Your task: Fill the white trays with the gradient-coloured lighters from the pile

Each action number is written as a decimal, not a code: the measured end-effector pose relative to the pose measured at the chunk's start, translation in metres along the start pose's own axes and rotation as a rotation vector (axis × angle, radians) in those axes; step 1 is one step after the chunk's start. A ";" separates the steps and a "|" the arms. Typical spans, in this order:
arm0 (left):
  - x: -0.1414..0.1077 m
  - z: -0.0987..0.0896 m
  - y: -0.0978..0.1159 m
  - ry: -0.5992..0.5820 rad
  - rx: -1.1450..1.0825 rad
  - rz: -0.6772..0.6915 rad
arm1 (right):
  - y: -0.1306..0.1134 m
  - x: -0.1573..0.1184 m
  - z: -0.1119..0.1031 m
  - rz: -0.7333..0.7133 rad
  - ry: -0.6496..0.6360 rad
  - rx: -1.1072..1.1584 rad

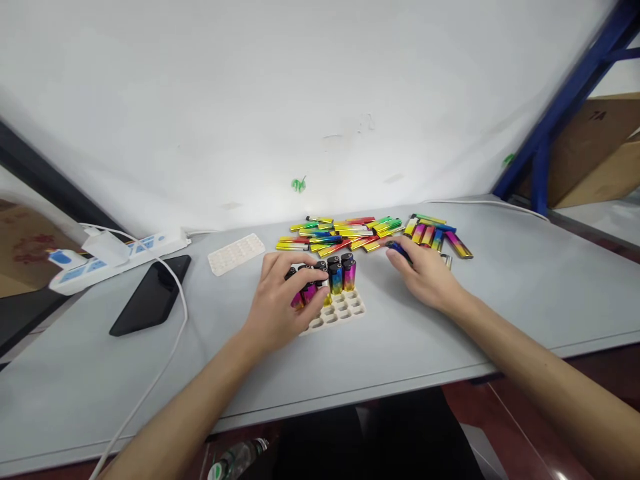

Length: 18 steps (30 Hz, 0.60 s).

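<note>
Several shiny lighters with black tops stand upright in the rear part of a cream tray with rows of holes. My left hand is over the tray's left side, thumb and fingers closed around a silver-and-yellow lighter standing there. Further right, my right hand grips a dark blue lighter above the table, its lower part covered by the fingers. Behind both hands lies a loose heap of metallic multicoloured lighters. A smaller group lies beyond my right hand.
A second cream tray lies at the back left. Beside it are a black phone, a white power strip with plugs, and a white cable running to the front edge. A white wall bounds the grey table.
</note>
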<state>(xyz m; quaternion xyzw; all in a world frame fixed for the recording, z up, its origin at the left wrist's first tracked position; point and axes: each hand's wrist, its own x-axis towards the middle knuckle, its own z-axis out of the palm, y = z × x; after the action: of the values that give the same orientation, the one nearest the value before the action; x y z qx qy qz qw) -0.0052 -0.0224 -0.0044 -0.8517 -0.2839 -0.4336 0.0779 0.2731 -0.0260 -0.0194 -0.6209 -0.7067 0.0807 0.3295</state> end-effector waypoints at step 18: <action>0.002 -0.002 0.001 0.021 0.026 -0.003 | 0.002 0.002 -0.002 0.219 0.077 0.680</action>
<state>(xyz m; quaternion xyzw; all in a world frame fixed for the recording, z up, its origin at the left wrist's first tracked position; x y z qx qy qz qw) -0.0050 -0.0229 -0.0014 -0.8455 -0.2899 -0.4390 0.0915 0.2757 -0.0242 -0.0180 -0.5502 -0.5559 0.3226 0.5331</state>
